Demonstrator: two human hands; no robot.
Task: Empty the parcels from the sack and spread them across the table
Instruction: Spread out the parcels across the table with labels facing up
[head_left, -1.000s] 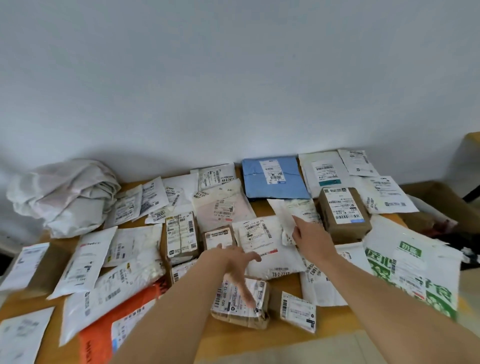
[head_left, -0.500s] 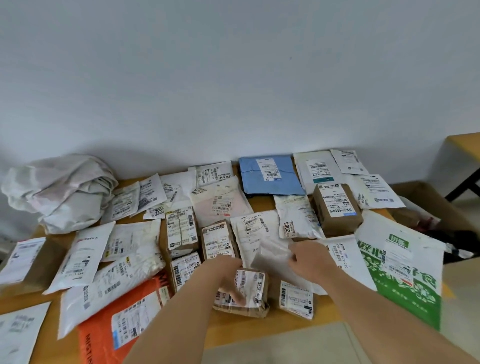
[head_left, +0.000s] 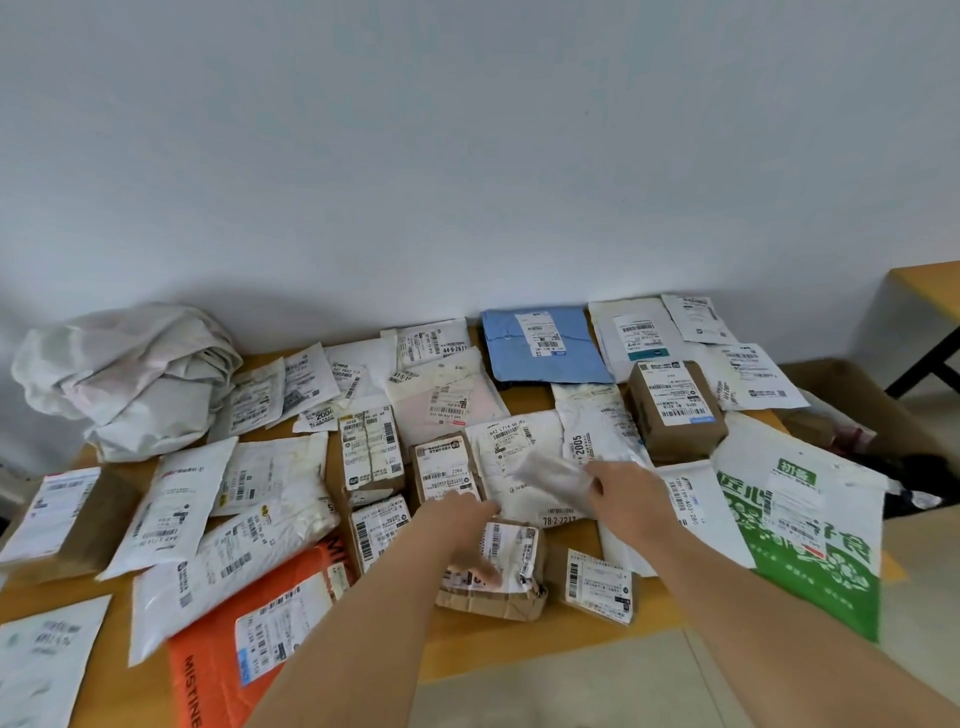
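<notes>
Parcels cover most of the wooden table (head_left: 519, 629): flat white mailers, a blue mailer (head_left: 540, 345) at the back by the wall, an orange mailer (head_left: 249, 644) near my left forearm, a big green-and-white bag (head_left: 810, 540) hanging over the right edge, and several brown cardboard boxes with labels. The sack (head_left: 130, 374) lies crumpled and slack at the back left corner, so I judge the emptying done and the spreading nearly so. My right hand (head_left: 631, 499) pinches a small white packet (head_left: 553, 475), blurred, held just above the white mailer marked 78-2-2217 (head_left: 524, 467). My left hand (head_left: 457, 525) rests, fingers curled down, on a battered brown parcel (head_left: 504, 566) at the front edge; whether it truly grips it I cannot tell. What comes next, I think, is finding bare wood for the packet; the gaps are few, the clearest being in front of the blue mailer. Most labels face up, and several mailers overlap at the back left.
</notes>
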